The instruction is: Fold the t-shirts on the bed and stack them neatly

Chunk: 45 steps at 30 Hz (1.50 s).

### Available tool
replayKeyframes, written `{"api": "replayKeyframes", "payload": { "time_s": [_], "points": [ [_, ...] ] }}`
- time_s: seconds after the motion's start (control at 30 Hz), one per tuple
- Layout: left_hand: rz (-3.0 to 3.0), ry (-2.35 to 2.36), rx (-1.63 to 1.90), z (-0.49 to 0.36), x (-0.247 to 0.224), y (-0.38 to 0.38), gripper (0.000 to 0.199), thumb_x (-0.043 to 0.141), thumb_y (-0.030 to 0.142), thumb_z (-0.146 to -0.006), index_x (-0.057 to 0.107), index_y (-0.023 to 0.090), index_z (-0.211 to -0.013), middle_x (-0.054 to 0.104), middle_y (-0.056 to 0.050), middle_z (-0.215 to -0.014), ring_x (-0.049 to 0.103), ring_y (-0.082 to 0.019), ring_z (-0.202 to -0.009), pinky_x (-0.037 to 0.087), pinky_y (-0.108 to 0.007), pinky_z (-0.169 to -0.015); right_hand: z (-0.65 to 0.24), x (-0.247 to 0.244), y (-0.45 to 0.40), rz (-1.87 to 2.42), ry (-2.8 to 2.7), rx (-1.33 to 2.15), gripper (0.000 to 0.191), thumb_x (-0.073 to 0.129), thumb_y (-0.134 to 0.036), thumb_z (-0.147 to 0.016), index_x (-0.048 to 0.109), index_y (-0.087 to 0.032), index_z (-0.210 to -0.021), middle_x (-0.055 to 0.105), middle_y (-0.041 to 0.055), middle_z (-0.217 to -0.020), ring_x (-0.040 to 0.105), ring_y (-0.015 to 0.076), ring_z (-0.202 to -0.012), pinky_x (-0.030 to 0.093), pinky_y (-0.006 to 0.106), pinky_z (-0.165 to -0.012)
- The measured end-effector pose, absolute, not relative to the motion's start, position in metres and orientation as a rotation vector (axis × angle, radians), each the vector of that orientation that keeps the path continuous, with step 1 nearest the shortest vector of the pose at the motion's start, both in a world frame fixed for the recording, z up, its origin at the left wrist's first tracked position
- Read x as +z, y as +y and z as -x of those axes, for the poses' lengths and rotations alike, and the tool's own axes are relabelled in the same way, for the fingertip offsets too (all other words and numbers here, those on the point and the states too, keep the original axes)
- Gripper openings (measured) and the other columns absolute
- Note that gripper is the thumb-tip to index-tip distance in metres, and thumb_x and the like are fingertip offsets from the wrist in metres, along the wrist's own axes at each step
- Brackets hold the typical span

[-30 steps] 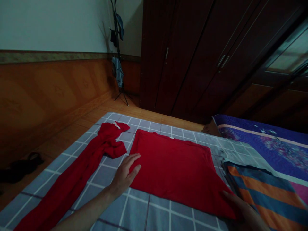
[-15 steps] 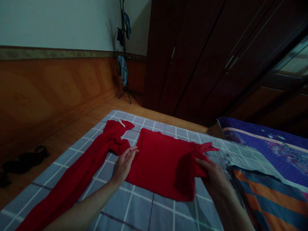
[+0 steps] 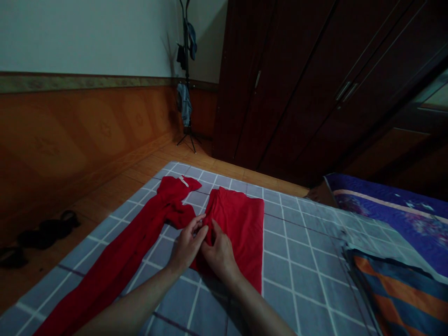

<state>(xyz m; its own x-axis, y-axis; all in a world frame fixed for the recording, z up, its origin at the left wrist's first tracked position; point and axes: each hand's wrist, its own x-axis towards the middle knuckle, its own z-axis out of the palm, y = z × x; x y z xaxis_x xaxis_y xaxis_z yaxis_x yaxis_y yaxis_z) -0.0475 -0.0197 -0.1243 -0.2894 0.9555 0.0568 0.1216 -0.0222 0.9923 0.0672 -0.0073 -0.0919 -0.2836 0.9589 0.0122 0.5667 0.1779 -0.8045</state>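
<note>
A folded red garment (image 3: 245, 224) lies on the checked grey bedspread (image 3: 297, 261), its straight fold on the right. At its left edge, my left hand (image 3: 189, 240) pinches the red cloth between thumb and fingers. Beside it, touching the same edge, my right hand (image 3: 219, 249) grips a gathered part of the cloth. A second red garment (image 3: 129, 247), long and loosely bunched with a white tag at its top, stretches down to the lower left, left of my left hand.
A striped orange and blue cloth (image 3: 402, 289) lies at the right. Behind it is purple floral bedding (image 3: 385, 196). A coat stand (image 3: 187, 70) and dark wardrobe (image 3: 280, 84) stand beyond the bed. Dark items (image 3: 49, 233) lie on the floor at left.
My right hand has moved left with the garment's right side, folding it over to the left edge. The garment is now about half as wide, and both hands are close together.
</note>
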Motion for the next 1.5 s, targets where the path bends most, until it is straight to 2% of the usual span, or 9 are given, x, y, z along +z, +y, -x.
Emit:
{"api": "replayKeyframes", "payload": {
  "time_s": [0.3,0.43,0.53,0.67,0.8,0.93,1.1,1.37,1.5],
  "points": [
    [-1.268,1.582,1.327,0.049,-0.123,-0.019,0.055,0.062,0.035,-0.076,0.048,0.018,-0.126,0.064,-0.003,-0.095,0.062,-0.019,-0.091,0.046,-0.03,-0.085,-0.09,-0.075,-0.029,1.462,-2.301,0.794,0.041,0.055,-0.019,-0.074,0.059,-0.019,-0.115,0.068,0.0057,-0.092,0.064,0.0204,-0.077,0.044,0.026,-0.065],
    [-1.252,1.656,1.293,0.058,-0.122,-0.015,0.054,0.057,0.027,-0.074,0.046,0.016,-0.125,0.063,-0.004,-0.093,0.062,-0.019,-0.087,0.046,-0.029,-0.08,-0.118,-0.079,-0.048,1.359,-2.472,0.504,0.041,0.057,-0.015,-0.073,0.061,-0.02,-0.114,0.063,0.0072,-0.097,0.058,0.0231,-0.089,0.046,0.031,-0.076],
    [-1.225,1.674,1.257,0.065,-0.122,-0.014,0.054,0.053,0.034,-0.078,0.043,0.014,-0.127,0.064,-0.005,-0.091,0.063,-0.019,-0.082,0.047,-0.03,-0.076,-0.152,-0.088,-0.06,1.338,-2.51,0.321,0.039,0.053,-0.006,-0.072,0.064,-0.02,-0.106,0.062,0.0085,-0.098,0.056,0.0243,-0.089,0.047,0.036,-0.079],
    [-1.348,1.766,1.073,0.067,-0.116,-0.019,0.067,0.061,0.045,-0.075,0.041,0.018,-0.132,0.063,-0.01,-0.106,0.063,-0.025,-0.094,0.047,-0.036,-0.082,-0.194,-0.103,-0.068,1.314,-2.486,0.164,0.038,0.05,-0.001,-0.07,0.064,-0.017,-0.102,0.061,0.012,-0.105,0.056,0.0256,-0.092,0.051,0.038,-0.077],
    [-1.559,1.843,0.986,0.062,-0.099,-0.026,0.061,0.062,0.027,-0.07,0.047,0.02,-0.129,0.063,-0.01,-0.11,0.06,-0.028,-0.105,0.043,-0.041,-0.092,-0.214,-0.109,-0.068,1.26,-2.453,0.074,0.027,0.046,-0.005,-0.078,0.063,-0.017,-0.096,0.062,0.0122,-0.103,0.061,0.0237,-0.087,0.054,0.035,-0.071],
    [-1.257,1.501,1.104,0.058,-0.082,-0.031,0.05,0.053,0.026,-0.073,0.046,0.018,-0.122,0.064,-0.006,-0.097,0.066,-0.019,-0.079,0.051,-0.03,-0.068,-0.223,-0.102,-0.064,1.206,-2.342,0.108,0.023,0.041,-0.011,-0.086,0.061,-0.018,-0.095,0.064,0.0095,-0.1,0.065,0.0173,-0.08,0.054,0.027,-0.067],
    [-1.061,1.45,1.041,0.059,-0.098,-0.041,0.055,0.056,0.029,-0.068,0.041,0.018,-0.119,0.06,-0.004,-0.093,0.058,-0.011,-0.055,0.041,-0.019,-0.043,-0.232,-0.097,-0.067,1.326,-2.299,0.074,0.018,0.042,-0.017,-0.088,0.059,-0.019,-0.086,0.064,0.007,-0.089,0.064,0.0161,-0.071,0.049,0.025,-0.059],
    [-1.209,1.5,0.962,0.057,-0.111,-0.052,0.051,0.052,0.033,-0.076,0.039,0.018,-0.122,0.055,0.003,-0.076,0.05,-0.01,-0.049,0.039,-0.021,-0.043,-0.23,-0.109,-0.075,1.351,-2.343,-0.018,0.015,0.043,-0.014,-0.084,0.054,-0.02,-0.076,0.058,0.0037,-0.074,0.055,0.0156,-0.062,0.038,0.026,-0.055],
    [-1.528,1.838,0.795,0.054,-0.107,-0.055,0.047,0.054,0.027,-0.075,0.048,0.018,-0.12,0.062,-0.003,-0.084,0.062,-0.019,-0.072,0.047,-0.029,-0.065,-0.235,-0.107,-0.077,1.445,-2.334,0.013,0.014,0.046,-0.014,-0.083,0.052,-0.021,-0.072,0.055,0.0017,-0.069,0.054,0.0156,-0.061,0.035,0.027,-0.057]
  ]
}}
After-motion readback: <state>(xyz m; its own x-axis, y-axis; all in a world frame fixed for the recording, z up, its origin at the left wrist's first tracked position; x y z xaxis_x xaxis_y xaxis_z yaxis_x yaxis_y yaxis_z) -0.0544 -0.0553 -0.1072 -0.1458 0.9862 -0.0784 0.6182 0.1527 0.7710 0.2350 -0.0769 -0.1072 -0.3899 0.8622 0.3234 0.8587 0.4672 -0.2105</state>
